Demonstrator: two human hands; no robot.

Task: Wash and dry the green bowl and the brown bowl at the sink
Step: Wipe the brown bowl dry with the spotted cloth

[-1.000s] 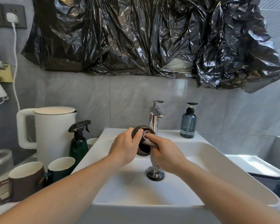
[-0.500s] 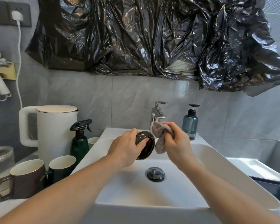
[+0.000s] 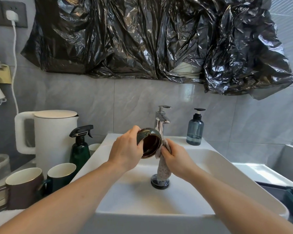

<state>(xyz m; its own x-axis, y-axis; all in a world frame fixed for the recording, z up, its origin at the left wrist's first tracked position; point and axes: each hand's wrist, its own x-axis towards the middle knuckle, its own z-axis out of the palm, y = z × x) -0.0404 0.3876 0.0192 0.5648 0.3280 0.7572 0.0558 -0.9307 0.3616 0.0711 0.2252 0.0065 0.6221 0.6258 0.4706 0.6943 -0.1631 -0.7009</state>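
Your cloth [image 3: 162, 168] returns to the green bowl [image 3: 148, 142] rim; right hand [image 3: 175, 160] pinches cloth, left hand [image 3: 125, 152] fingers curl round bowl; drying unfinished; no brown bowl visible.

Basin [image 3: 210, 168] open toward viewer; faucet [image 3: 161, 122] behind hands; mugs [image 3: 24, 188], spray bottle [image 3: 79, 147] crowd left.

Kettle [image 3: 54, 132] left of sink [image 3: 210, 159], soap bottle [image 3: 195, 130] behind.
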